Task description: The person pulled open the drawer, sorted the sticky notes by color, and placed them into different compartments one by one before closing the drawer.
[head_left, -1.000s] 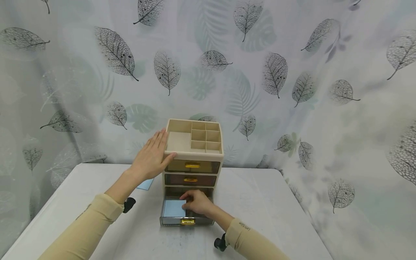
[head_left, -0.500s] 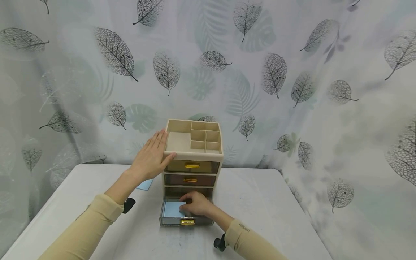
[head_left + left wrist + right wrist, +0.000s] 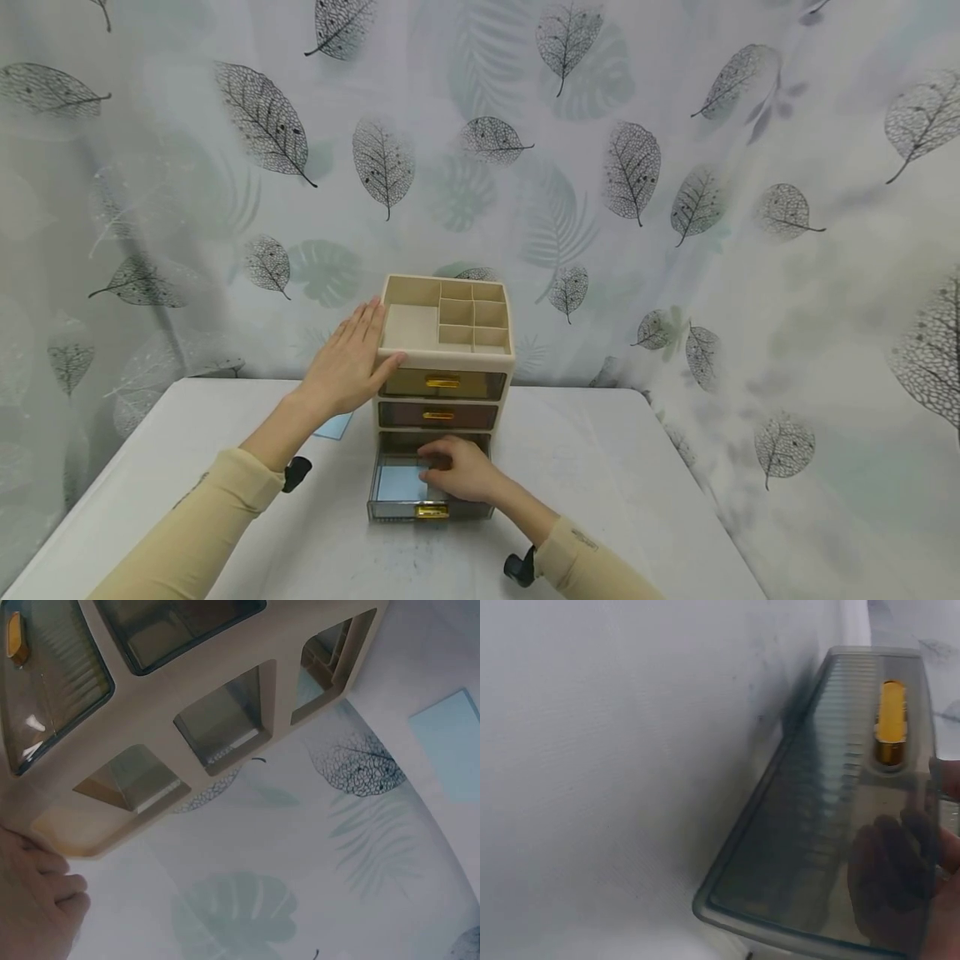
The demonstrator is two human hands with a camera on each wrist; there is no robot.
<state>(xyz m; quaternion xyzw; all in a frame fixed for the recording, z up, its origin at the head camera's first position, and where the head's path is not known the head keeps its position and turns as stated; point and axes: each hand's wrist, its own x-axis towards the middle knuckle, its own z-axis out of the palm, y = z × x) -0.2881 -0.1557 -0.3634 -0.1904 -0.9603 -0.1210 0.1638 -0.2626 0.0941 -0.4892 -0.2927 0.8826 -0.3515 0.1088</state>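
Since a second ago the right hand [image 3: 459,471] has shifted a little to the right inside the bottom drawer [image 3: 390,508], and less of the blue card [image 3: 401,482] shows; the left hand [image 3: 347,360] has not moved. The drawer stands pulled out toward the person, its long axis running left to right, gold handle [image 3: 432,510] on the front wall. The card lies flat on the drawer floor at the left, directly left of the right fingers, which are loosely curled with their tips down on or at its right edge; whether they pinch it I cannot tell. The left hand presses flat, fingers straight, against the left side of the beige organizer [image 3: 450,360], well above the card.
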